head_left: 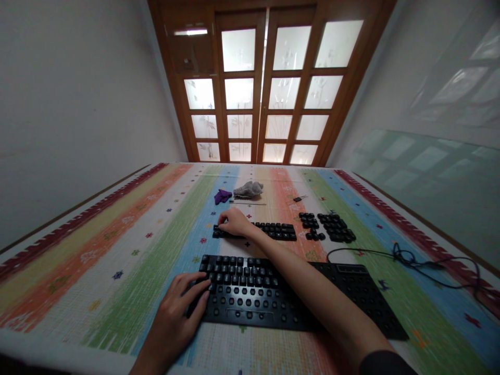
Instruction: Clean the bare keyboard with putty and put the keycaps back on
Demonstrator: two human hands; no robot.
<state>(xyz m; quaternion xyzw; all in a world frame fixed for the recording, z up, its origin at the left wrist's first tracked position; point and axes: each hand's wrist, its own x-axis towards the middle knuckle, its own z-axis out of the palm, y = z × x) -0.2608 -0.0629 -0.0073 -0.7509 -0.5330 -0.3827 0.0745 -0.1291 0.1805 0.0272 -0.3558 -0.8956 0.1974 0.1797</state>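
Observation:
A black keyboard [250, 314] lies in front of me with its upper rows of keycaps on and bare key switches in the lower rows. My left hand [182, 302] rests at its left edge, fingers apart and touching the keys there. Farther out, my right hand [235, 222] reaches across the keyboard to the left end of a block of loose black keycaps [279, 230]. Its thumb and forefinger are pinched together on a keycap [222, 227]. My right forearm covers part of the keyboard's middle.
More loose keycaps [336, 227] sit in groups to the right. Behind are a purple cloth [223, 196], a grey cloth [249, 190], a thin rod [250, 203] and a small black tool with wire prongs [299, 199]. The keyboard's cable [416, 260] loops on the right over the striped tablecloth [117, 302].

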